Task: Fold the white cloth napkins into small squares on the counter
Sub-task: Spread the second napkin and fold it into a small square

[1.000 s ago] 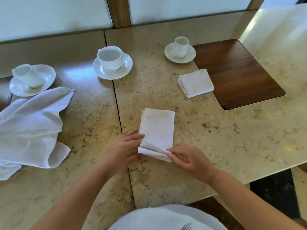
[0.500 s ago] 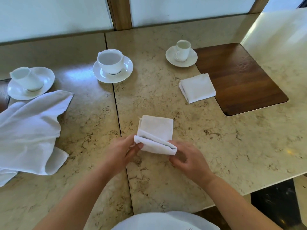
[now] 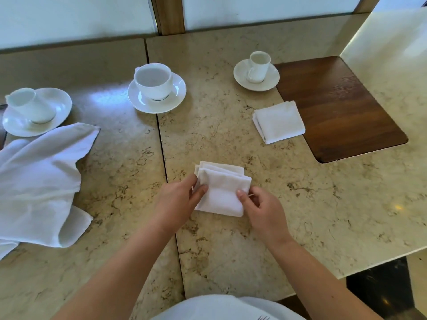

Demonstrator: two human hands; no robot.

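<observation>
Both hands pinched the half-folded napkin (image 3: 221,192) on the counter (image 3: 300,204): left hand (image 3: 178,202) at its left edge, right hand (image 3: 261,209) at its right. Finished folded napkin (image 3: 278,122) lay far right; unfolded cloth (image 3: 39,181) lay left.

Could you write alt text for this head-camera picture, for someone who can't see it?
Two bare hands, left hand and right hand, pinch the sides of a white napkin nearly folded square on a marble counter. A finished folded napkin, loose white cloths and three cups on saucers lie around.
</observation>
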